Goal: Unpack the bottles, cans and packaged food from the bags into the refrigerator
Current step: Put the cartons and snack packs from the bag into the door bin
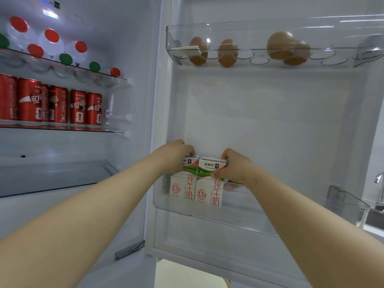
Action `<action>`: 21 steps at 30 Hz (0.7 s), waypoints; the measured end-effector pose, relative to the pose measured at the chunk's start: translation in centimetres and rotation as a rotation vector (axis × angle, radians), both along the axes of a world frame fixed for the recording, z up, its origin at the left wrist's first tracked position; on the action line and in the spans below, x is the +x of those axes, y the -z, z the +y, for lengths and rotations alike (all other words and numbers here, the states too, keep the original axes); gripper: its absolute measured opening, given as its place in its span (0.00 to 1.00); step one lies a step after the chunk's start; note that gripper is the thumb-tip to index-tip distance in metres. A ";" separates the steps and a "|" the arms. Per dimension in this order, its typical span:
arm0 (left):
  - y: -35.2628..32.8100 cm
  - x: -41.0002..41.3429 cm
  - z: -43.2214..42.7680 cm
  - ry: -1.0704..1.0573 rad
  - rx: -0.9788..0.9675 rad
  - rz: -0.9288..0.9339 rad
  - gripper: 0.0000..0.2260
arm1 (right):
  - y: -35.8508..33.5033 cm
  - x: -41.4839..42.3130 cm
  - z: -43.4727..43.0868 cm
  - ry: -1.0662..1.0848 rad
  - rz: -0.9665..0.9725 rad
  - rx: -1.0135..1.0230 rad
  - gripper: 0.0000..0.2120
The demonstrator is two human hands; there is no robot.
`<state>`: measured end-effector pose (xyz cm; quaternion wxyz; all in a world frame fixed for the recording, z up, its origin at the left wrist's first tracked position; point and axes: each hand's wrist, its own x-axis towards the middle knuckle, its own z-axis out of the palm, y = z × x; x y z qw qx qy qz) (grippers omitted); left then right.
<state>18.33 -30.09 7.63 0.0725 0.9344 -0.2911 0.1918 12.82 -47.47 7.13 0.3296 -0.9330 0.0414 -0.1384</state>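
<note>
Head view: left hand (174, 151) fingers curled over the top of the left milk carton (182, 188); right hand (233, 168) pinches the right milk carton (208, 192), thumb on its front. Both cartons stand upright and touching at the left end of the lower door bin (291, 208). The cans (79, 107) and bottles (52, 36) are already shelved at far left. No bags in view, so what's left is unknown; probably late stage.

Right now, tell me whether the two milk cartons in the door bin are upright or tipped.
Upright: the left milk carton and right milk carton are side by side in the door bin, print vertical, tops up.
</note>
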 end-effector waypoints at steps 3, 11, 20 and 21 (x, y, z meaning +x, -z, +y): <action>0.2 0.0 0.0 -0.018 -0.031 -0.103 0.13 | -0.1 0.0 0.2 -0.017 -0.014 0.011 0.17; 0.5 -0.2 0.3 -0.001 -0.168 -0.054 0.13 | -0.3 -0.1 0.8 -0.030 -0.047 -0.048 0.17; 1.1 -0.9 -1.6 -0.050 -0.337 0.077 0.09 | -0.4 -0.2 0.8 -0.036 0.016 -0.038 0.18; 1.2 -0.9 -1.8 -0.057 -0.354 0.078 0.09 | -0.4 -0.2 0.8 -0.037 0.022 -0.008 0.18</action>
